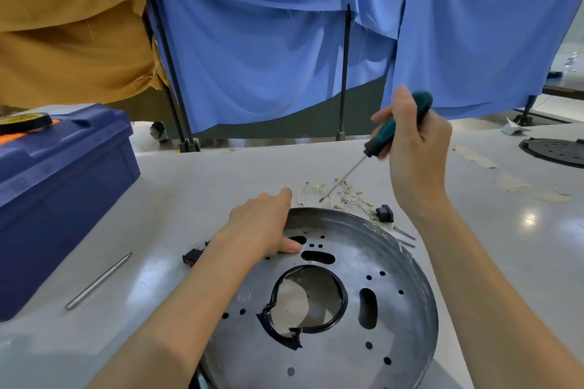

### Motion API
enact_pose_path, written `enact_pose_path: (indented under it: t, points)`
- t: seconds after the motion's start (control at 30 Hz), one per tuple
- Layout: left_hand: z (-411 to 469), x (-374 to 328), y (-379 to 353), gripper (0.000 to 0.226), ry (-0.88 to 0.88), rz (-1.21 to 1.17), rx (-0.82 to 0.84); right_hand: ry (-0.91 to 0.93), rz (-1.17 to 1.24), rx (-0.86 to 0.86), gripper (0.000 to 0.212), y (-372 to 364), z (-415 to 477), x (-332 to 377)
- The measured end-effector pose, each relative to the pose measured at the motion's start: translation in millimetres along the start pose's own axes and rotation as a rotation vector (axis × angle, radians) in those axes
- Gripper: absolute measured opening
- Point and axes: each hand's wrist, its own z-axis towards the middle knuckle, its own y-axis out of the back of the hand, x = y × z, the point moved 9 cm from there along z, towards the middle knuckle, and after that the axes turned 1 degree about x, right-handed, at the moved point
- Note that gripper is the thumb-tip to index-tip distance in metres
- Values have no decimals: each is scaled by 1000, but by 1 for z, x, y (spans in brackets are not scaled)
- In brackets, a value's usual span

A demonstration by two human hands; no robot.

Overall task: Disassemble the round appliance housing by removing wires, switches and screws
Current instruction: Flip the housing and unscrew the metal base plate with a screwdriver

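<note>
Round metal housing [395, 262] lies flat on the table [189, 186]. Left hand [262, 224] grips its far rim, thumb inside. Right hand [410, 136] grips a screwdriver [374, 147], tip apparently just above the loose wires [347, 194] beyond.

Round metal housing [347, 265], dish-shaped, lies flat, open side up; the base is pierced with holes, slots and a black-edged central opening. Past its far rim lie loose wires [347, 196] with brass terminals, a black switch [384, 213] and screws [404, 233]. A second switch [192, 256] lies to its left.
</note>
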Motion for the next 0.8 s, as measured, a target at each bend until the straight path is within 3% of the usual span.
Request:
enact_pose_path:
  t: [0.1,0.2,0.5,0.8]
  points:
    - [3,10,-7,59,-20,-242,27,-55,-121,131,55,-15,-7,-17]
    - [6,16,-8,63,-32,-336,-15,-80,-264,235,50,-27,-14,-33]
    - [11,23,-10,57,30,-330,-99,-143,-376,306,37,-36,-23,-50]
    - [12,25,-10,59,57,-325,-111,-102,-443,402,39,-47,-25,-48]
